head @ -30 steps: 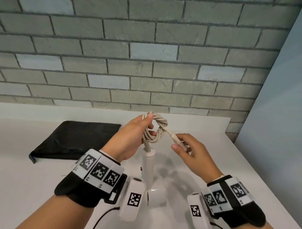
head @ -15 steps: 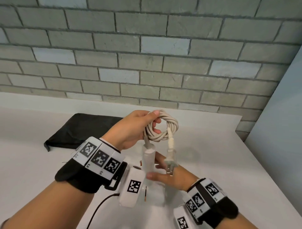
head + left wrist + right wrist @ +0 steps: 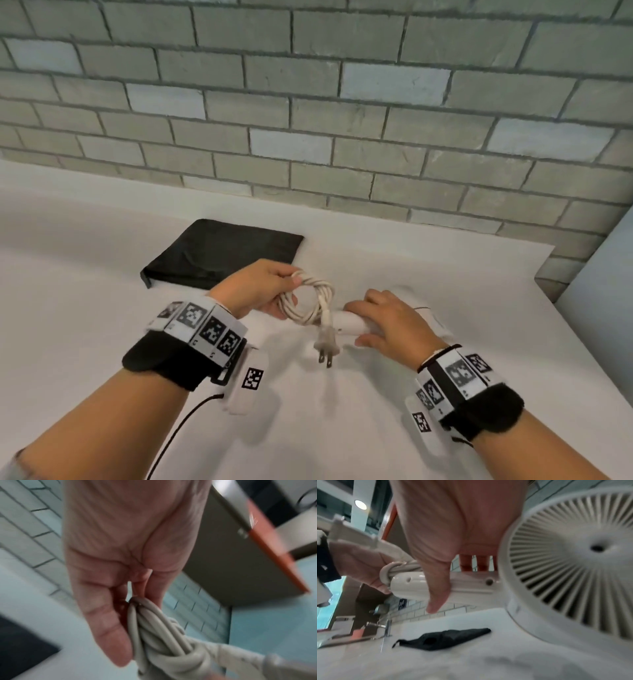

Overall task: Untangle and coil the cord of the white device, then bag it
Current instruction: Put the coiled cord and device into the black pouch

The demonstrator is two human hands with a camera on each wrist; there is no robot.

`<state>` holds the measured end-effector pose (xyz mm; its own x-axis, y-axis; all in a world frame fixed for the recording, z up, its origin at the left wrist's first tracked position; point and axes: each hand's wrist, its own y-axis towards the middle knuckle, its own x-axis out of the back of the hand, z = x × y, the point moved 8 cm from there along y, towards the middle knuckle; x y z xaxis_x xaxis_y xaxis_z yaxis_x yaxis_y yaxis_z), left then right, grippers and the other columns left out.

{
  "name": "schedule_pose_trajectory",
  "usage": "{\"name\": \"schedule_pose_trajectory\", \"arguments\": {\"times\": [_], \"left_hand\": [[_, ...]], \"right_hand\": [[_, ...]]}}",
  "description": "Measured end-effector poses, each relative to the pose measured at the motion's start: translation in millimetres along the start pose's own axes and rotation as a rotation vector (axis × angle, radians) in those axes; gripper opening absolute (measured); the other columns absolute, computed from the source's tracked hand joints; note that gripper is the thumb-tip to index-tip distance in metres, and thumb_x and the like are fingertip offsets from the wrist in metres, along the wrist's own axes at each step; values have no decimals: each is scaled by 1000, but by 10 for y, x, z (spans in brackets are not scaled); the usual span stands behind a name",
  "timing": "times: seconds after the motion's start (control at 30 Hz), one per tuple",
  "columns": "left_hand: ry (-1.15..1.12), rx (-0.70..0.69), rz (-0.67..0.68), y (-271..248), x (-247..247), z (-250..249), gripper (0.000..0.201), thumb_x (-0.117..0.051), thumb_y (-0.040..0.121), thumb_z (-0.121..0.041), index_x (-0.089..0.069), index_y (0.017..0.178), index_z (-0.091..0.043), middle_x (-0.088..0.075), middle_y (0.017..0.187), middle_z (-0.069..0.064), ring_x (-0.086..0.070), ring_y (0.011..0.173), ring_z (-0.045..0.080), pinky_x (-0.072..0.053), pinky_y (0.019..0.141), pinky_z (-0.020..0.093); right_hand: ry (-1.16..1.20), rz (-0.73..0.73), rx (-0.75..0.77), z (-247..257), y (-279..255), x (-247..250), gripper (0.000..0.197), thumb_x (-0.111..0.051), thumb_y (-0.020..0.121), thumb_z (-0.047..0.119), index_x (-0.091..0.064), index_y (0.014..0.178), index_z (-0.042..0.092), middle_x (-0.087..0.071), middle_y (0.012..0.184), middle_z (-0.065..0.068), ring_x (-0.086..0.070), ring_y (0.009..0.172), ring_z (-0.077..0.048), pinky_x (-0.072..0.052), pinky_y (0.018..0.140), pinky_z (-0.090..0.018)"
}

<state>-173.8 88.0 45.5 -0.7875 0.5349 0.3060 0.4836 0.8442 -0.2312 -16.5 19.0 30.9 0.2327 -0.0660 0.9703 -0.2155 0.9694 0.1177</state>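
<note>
The white device is a hair dryer [image 3: 352,323] held level above the counter. My right hand [image 3: 383,317] grips its handle [image 3: 458,586], fingers over the top and thumb below. Its round grille [image 3: 573,555] fills the right of the right wrist view. My left hand [image 3: 263,291] grips the coiled beige cord [image 3: 308,301] by its top, thumb and fingers pinching the loops [image 3: 154,626]. The plug [image 3: 327,346] hangs down from the coil with its prongs pointing at the counter. The black bag [image 3: 219,253] lies flat on the counter behind my left hand.
A white counter [image 3: 102,342] runs to a grey brick wall [image 3: 308,102]; its right edge drops off beside a pale panel [image 3: 599,291]. A tap [image 3: 385,627] shows far left in the right wrist view. A black cable [image 3: 178,431] trails from my left wrist band.
My right hand let go of the plug end and took the dryer's handle. The dryer went from hanging upright to lying level, and both hands dropped lower. The plug now dangles.
</note>
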Motion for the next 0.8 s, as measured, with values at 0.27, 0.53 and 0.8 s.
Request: {"name": "schedule_pose_trajectory", "arguments": {"times": [0.27,0.53,0.8], "left_hand": [[263,251,64,339,-290,818,27,-44,95,-21,-60,112,-9,-63,75,11,-63,67,28,-56,59,30],[322,283,133,450,-214,962,30,-51,92,-21,-61,115,-6,-64,87,8,-59,76,19,-52,76,31],[1120,297,-158,925,822,921,35,-42,87,-18,-56,118,-10,-39,139,12,-35,126,33,-35,105,46]], "right_hand": [[-232,176,-98,-52,-19,-578,44,-59,82,24,-48,125,27,-48,116,-9,-44,108,-26,-35,83,-34],[-162,266,-126,-77,-28,-667,46,-54,86,18,-43,130,28,-45,122,-8,-43,111,-27,-36,89,-35],[11,286,-157,116,55,-205,39,-47,92,29,-41,130,27,-48,122,-3,-50,112,-22,-39,86,-30]]}}
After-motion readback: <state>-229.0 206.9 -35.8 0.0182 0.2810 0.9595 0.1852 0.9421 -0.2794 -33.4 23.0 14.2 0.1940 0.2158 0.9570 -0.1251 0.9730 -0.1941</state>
